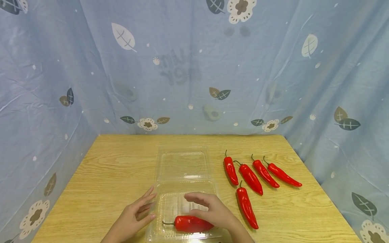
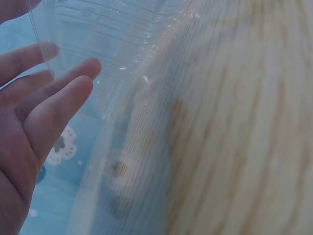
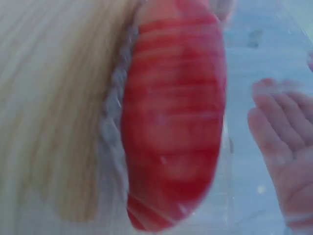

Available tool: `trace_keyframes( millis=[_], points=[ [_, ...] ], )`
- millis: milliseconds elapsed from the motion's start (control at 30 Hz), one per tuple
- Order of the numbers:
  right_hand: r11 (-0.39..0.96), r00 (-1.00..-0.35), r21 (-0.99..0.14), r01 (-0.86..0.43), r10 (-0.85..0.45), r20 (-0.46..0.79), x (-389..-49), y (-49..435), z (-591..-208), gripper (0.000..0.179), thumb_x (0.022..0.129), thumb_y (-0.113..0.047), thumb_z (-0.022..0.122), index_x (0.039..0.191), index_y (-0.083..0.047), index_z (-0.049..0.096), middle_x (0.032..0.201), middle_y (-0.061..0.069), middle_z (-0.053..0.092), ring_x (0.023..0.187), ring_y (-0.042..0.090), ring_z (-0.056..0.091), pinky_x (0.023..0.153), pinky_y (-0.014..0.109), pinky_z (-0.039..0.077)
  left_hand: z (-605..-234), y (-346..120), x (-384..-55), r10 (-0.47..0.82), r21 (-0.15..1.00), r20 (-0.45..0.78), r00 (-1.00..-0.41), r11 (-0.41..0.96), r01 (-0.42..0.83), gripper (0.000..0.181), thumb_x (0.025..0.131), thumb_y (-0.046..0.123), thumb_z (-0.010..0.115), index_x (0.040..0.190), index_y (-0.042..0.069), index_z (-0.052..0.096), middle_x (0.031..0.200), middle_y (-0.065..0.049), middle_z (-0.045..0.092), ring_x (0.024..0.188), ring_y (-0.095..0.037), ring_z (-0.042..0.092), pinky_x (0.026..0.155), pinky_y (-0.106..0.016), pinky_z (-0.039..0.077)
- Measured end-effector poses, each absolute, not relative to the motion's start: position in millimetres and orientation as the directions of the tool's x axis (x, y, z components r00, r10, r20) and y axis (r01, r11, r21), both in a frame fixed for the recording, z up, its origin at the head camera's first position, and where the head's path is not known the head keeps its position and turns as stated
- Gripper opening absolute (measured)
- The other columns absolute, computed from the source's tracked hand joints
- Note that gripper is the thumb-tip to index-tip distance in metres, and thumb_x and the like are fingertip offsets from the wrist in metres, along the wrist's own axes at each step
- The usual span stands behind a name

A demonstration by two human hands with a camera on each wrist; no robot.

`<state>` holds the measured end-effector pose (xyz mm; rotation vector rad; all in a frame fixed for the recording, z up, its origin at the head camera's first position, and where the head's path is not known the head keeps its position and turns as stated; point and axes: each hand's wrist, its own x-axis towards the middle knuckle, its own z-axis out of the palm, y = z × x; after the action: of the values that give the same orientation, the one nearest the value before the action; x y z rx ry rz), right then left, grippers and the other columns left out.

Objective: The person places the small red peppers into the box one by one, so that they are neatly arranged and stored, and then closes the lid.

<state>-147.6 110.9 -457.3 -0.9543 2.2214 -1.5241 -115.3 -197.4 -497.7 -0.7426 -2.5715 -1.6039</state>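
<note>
A clear plastic clamshell box [image 1: 156, 209] stands at the table's front, its lid [image 1: 183, 165] folded back flat behind it. One red chili pepper [image 1: 188, 224] lies crosswise in the near part of the box, green stem to the left. My left hand [image 1: 133, 214] is at the box's left wall, fingers loosely extended; its fingertips [image 2: 90, 66] overlap the clear plastic in the left wrist view. Over the box, my right hand [image 1: 214, 211] is held with fingers spread from the thumb and nothing between them, partly covering the pepper's tip. The pepper [image 3: 173, 112] looms large in the right wrist view.
To the right of the box, several more red peppers lie on the wooden table [image 1: 121, 162]: a group at the back [image 1: 250, 179] and one nearer the front [image 1: 247, 207]. A blue patterned curtain [image 1: 188, 111] borders the table behind and at both sides.
</note>
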Motion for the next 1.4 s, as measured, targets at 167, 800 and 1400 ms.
trace_keyframes(
  millis=[167, 800, 1400],
  points=[
    [0.204, -0.754, -0.900, -0.385, -0.631, 0.180, -148.2, 120.8, -456.5, 0.039, 0.093, -0.013, 0.060, 0.132, -0.010, 0.054, 0.131, 0.014, 0.059, 0.120, 0.019, 0.057, 0.104, 0.024, 0.045, -497.1, -197.1, -114.0, 0.383, 0.851, 0.253, -0.889, 0.349, 0.392, 0.057, 0.091, 0.013, 0.064, 0.140, -0.002, 0.039, 0.154, -0.023, 0.020, 0.116, -0.042, 0.052, 0.089, -0.035, 0.055],
    [0.114, -0.825, -0.905, -0.410, -0.469, 0.315, -142.3, 154.9, -458.7, 0.040, 0.091, 0.002, 0.057, 0.131, -0.001, 0.052, 0.129, 0.026, 0.056, 0.119, 0.011, 0.057, 0.101, 0.019, 0.046, -498.7, -199.0, -115.0, 0.381, 0.857, 0.246, -0.891, 0.344, 0.383, 0.058, 0.091, 0.015, 0.064, 0.141, -0.001, 0.039, 0.155, -0.021, 0.020, 0.116, -0.040, 0.054, 0.091, -0.034, 0.055],
    [0.112, -0.927, -0.940, -0.323, -0.238, 0.290, -134.0, 198.4, -471.7, 0.041, 0.090, 0.007, 0.056, 0.130, 0.008, 0.049, 0.128, 0.001, 0.061, 0.117, 0.007, 0.058, 0.097, 0.017, 0.049, -497.6, -199.2, -115.0, 0.384, 0.855, 0.243, -0.891, 0.349, 0.384, 0.057, 0.091, 0.014, 0.063, 0.141, -0.001, 0.039, 0.154, -0.024, 0.021, 0.115, -0.043, 0.054, 0.090, -0.034, 0.055]
  ],
)
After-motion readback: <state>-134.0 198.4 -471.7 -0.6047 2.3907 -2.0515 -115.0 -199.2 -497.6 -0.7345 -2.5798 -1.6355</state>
